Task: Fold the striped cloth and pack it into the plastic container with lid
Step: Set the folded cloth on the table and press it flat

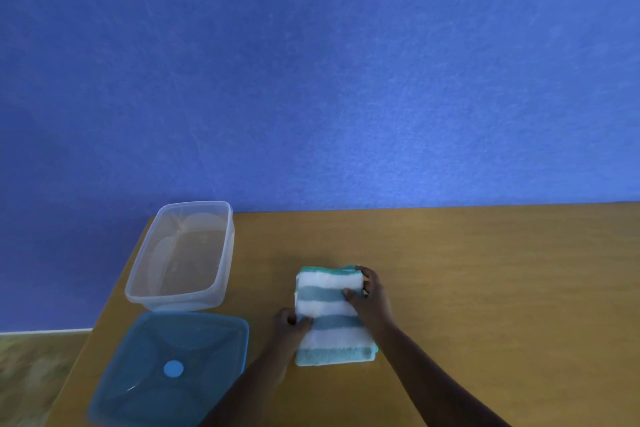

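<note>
The left hand [289, 320] pinches the near-left edge of the striped cloth [330, 315], fingers curled on it, while the right hand [369, 295] grips the far-right corner, thumb on top. The cloth lies folded into a compact stack on the counter [485, 288], right of the clear plastic container [180, 298], which stands open; its blue lid [166, 367] rests flat in front. To lift well, I would keep both grips tight so the layers stay together, then lower it flat inside. The counter is brown wood against a blue wall [311, 62].
</note>
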A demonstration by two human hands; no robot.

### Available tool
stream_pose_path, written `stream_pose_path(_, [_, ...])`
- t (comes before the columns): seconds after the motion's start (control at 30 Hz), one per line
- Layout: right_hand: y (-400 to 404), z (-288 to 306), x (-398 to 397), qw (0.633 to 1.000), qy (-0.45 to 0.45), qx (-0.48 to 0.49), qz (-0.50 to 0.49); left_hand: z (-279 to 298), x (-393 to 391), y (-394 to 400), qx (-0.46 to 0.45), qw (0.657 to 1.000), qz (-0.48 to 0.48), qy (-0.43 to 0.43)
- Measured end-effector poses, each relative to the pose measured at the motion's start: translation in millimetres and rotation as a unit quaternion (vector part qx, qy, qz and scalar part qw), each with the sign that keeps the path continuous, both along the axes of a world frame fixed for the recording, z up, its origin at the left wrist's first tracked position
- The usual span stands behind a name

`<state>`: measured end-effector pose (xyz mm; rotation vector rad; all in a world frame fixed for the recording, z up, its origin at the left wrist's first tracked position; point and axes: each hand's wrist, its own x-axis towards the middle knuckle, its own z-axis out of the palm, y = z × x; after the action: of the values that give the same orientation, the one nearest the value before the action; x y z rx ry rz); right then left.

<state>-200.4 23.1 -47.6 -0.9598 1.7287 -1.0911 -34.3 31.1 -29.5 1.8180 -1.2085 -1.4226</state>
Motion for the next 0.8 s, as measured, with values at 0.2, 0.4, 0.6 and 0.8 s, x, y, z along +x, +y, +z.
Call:
stream_pose_path(0.2, [-1, 2, 1, 0.999, 0.032, -0.022, 0.025, -4, 2, 1, -0.003, 1.000, -0.009, -0.013])
stream_pose_path(0.4, [-3, 5, 0, 0.999, 0.027, 0.000, 0.026, -7, 0, 1, -0.027, 1.000, 0.015, 0.001])
stream_pose_path(0.6, [2, 5, -4, 0.997, 0.024, 0.005, -0.072, -16, -7, 14, -0.073, 0.988, 0.138, 0.001])
stream_pose_path(0.8, [17, 4, -9, 0.992, 0.086, 0.028, -0.088, -19, -9, 12, -0.048, 0.990, 0.133, -0.012])
